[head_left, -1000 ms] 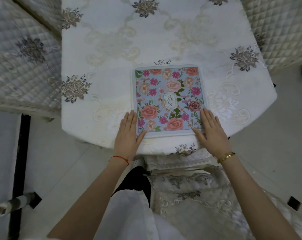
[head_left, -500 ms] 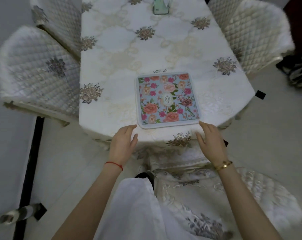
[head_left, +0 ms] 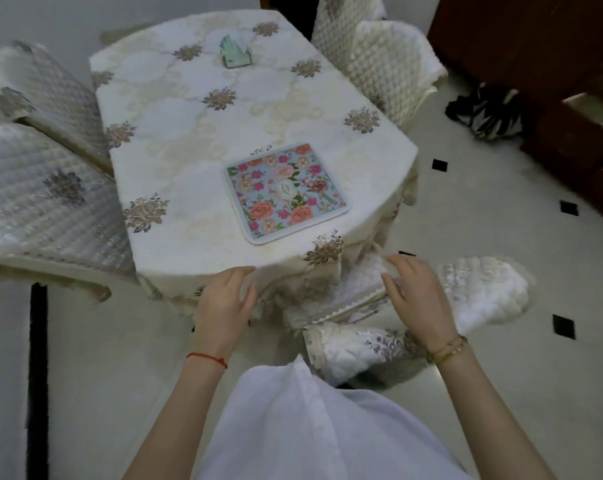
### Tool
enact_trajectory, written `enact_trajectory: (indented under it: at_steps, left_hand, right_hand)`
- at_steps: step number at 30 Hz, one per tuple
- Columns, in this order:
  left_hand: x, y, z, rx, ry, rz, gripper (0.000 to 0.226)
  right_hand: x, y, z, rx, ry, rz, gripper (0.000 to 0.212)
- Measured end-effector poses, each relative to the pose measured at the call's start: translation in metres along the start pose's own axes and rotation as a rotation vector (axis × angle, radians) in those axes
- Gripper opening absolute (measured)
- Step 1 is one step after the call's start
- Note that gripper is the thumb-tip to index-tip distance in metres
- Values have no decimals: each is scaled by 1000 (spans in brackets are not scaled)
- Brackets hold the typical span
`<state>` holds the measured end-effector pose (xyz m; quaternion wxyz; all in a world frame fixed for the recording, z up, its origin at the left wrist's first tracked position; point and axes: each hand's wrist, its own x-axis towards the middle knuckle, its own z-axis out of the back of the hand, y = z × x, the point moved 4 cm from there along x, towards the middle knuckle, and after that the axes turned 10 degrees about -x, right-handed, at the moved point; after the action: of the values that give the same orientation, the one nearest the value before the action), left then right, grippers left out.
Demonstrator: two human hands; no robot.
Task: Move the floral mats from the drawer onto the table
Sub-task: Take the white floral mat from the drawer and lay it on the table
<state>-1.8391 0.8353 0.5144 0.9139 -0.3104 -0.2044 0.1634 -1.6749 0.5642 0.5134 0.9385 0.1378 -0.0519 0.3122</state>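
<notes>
A square floral mat (head_left: 286,192), blue with pink and orange flowers and a white border, lies flat on the table (head_left: 203,133) near its front edge. The table wears a cream embroidered cloth. My left hand (head_left: 225,301) hovers below the table's front edge, fingers apart, holding nothing. My right hand (head_left: 416,296) is off to the right, over the quilted chair in front of me, fingers spread and empty. Neither hand touches the mat. No drawer is in view.
Quilted white chairs stand at the left (head_left: 40,199), the far right (head_left: 379,60) and right in front of me (head_left: 473,292). A small green tissue box (head_left: 236,51) sits at the table's far end. Dark wooden furniture (head_left: 535,64) and a black bag (head_left: 487,112) are at the right.
Both hands have come off the mat and drawn back past the table's edge. The view has pulled back and turned, showing more of the table and floor. The mat stays put.
</notes>
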Motion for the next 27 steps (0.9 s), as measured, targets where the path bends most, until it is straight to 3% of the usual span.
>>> enact_trajectory:
  at_steps: [13, 21, 27]
  left_hand:
    - [-62, -74, -4, -32, 348, -263, 21]
    - [-95, -166, -76, -94, 493, -449, 14]
    - [-102, -262, -163, -138, 569, -531, 24]
  right_hand:
    - [-222, 14, 65, -20, -164, -490, 29]
    - [-345, -24, 70, 37, -185, -810, 31]
    - [-395, -108, 91, 7, -219, -922, 30]
